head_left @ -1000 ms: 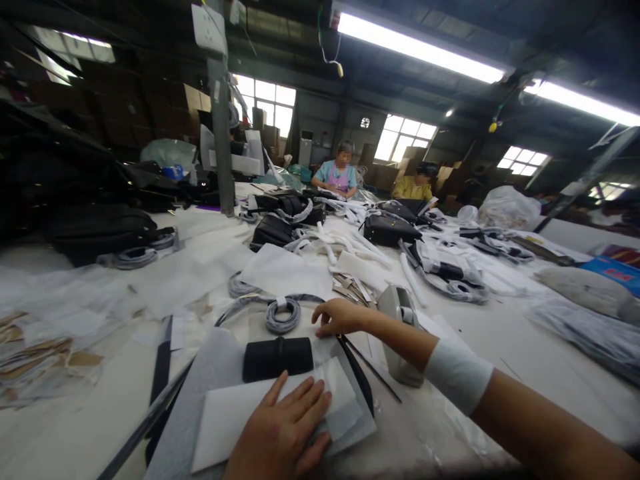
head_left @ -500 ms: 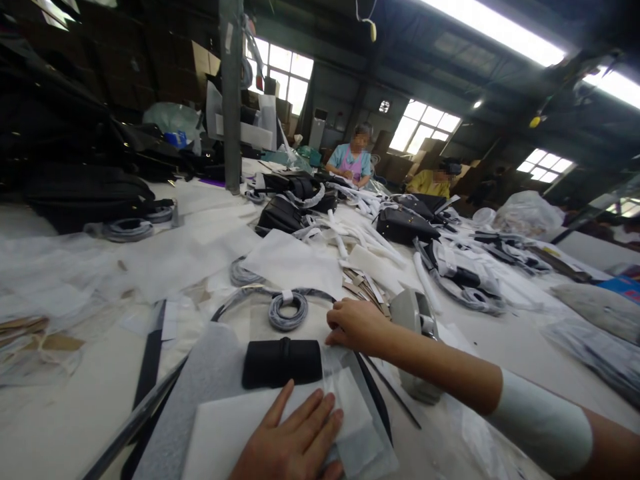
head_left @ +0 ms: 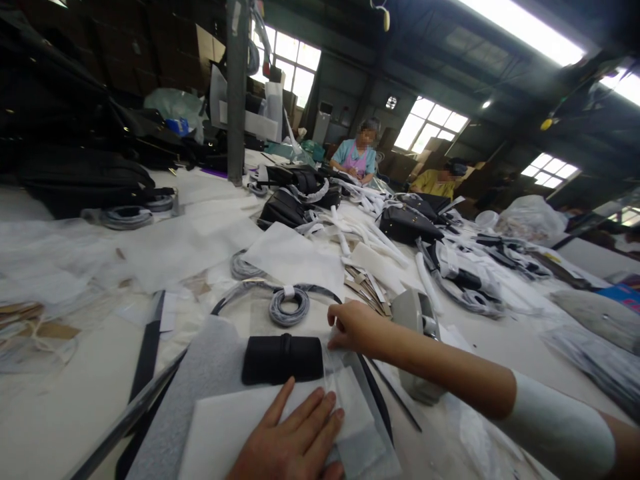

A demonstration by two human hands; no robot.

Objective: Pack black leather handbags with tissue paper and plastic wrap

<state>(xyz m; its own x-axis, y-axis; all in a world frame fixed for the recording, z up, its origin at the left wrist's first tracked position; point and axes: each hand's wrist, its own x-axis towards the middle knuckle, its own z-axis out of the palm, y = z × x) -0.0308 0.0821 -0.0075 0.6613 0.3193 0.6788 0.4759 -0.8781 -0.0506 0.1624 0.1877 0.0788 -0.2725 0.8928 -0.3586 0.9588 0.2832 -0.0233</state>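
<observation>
My left hand (head_left: pixel 293 433) lies flat, its fingers apart, on a white foam sheet (head_left: pixel 215 427) and the edge of a thin translucent sheet (head_left: pixel 367 437). Just beyond its fingertips is a small black pouch (head_left: pixel 283 360) with a band round its middle. Beside the pouch's right end my right hand (head_left: pixel 350 325) is closed in a pinch on clear plastic film (head_left: pixel 333 363). Under these lies a grey padded sheet (head_left: pixel 185 393), with a black bag edge and strap showing around it. A wrapped coiled strap (head_left: pixel 289 307) with a white band sits behind the pouch.
A grey tape dispenser (head_left: pixel 415 347) stands right of my right hand. Cardboard strips (head_left: pixel 367 290) lie behind it. Black bags (head_left: pixel 410 223) and white paper sheets (head_left: pixel 295 257) cover the table further back. Two people work at the far side. A metal post (head_left: pixel 237 93) rises at left.
The view has shifted slightly. My left hand stays flat on the sheets, and my right hand keeps its place by the pouch with its fingers curled a little differently.
</observation>
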